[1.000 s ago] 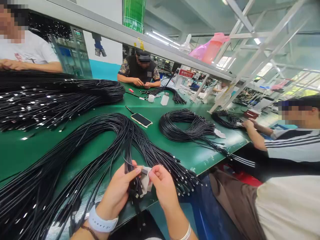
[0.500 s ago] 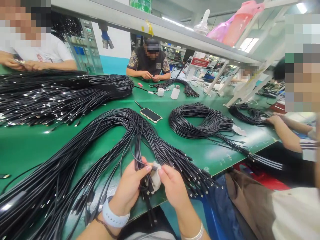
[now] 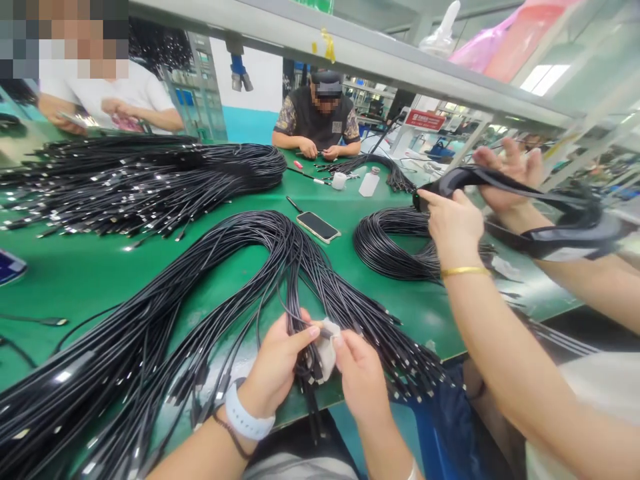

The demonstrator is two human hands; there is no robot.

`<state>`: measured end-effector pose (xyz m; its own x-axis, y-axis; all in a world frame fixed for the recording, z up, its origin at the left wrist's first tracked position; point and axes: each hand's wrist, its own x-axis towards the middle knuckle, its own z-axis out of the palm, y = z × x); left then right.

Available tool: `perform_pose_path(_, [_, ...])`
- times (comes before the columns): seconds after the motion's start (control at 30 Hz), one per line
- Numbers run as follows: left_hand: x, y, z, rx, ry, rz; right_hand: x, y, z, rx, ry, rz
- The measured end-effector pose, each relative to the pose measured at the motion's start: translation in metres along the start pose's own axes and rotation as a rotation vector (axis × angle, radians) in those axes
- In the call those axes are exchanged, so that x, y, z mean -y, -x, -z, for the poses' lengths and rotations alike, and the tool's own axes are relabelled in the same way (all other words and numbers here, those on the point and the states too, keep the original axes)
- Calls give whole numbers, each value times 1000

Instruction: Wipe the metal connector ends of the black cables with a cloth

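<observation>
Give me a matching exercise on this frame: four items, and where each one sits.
Items:
1. white cloth
2. phone
3. coiled cable bundle
4. white wristband

Places:
A. flat on the green table, mid-bench
B. on the left hand wrist
C. pinched between left hand and right hand
D. right of the phone, on the table

Pairs: 1-C, 2-A, 3-D, 4-B
</observation>
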<state>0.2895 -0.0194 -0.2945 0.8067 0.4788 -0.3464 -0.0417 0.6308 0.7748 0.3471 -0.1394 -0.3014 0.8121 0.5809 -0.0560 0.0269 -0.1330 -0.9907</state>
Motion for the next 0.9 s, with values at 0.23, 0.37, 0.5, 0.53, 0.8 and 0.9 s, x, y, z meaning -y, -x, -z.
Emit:
perform_pose_path(0.23, [-4, -1, 0, -6, 18, 11, 1, 7, -2, 123, 17, 4])
perform_pose_path(0.37, [-5, 0, -1, -17, 60, 51, -5, 3, 7, 128, -178, -4])
perform_pose_path(0.5, [-6, 0, -2, -32, 80, 77, -21, 3, 15, 57, -337, -36])
perform_pose_path(0.53, [-6, 0, -2, -31, 83, 80, -25, 4, 17, 36, -356, -39])
perform_pose_path(0.8, [-5, 0, -2, -28, 45, 60, -12, 8, 20, 183, -212, 19])
perform_pose_path(0.9, [-4, 0, -2, -24, 13, 38, -6, 7, 16, 237, -144, 55])
